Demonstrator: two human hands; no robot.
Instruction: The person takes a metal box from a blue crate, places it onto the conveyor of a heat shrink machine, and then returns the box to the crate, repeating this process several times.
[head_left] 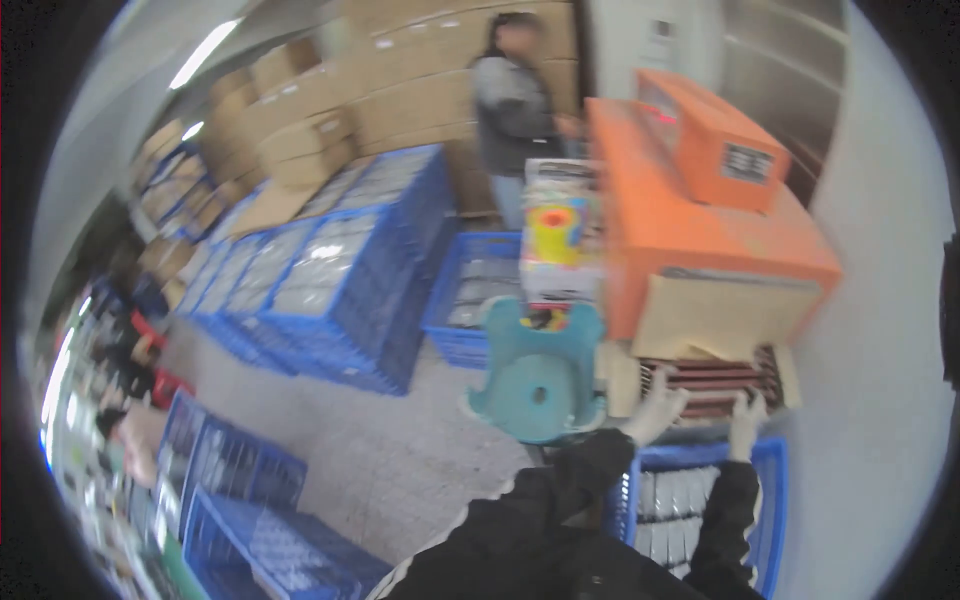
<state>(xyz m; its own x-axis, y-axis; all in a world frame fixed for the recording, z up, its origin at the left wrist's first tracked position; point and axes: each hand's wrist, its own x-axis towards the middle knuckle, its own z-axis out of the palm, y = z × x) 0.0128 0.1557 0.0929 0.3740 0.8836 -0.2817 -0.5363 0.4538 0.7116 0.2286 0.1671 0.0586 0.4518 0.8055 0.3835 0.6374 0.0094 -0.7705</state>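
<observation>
My left hand (658,408), in a pale glove, reaches to the left end of a row of reddish-brown bars (712,380) at the mouth of the orange machine (700,240). Its fingers are apart and lie against or just over the bars. At the right end of the same bars is my right hand (747,422), also gloved, with fingers spread. Nothing is plainly visible in either hand, though blur hides the fingertips. A cream flap (725,315) slants up above the bars. Below my forearms stands a blue crate (772,510) holding rows of silvery wrapped packs (672,505).
A teal stool (538,395) is left of the machine, near a blue crate (462,345) of packs. Stacked blue crates (350,310) and cardboard boxes (420,80) fill the back. Another person (515,110) stands behind the machine. More blue crates (255,535) lie lower left.
</observation>
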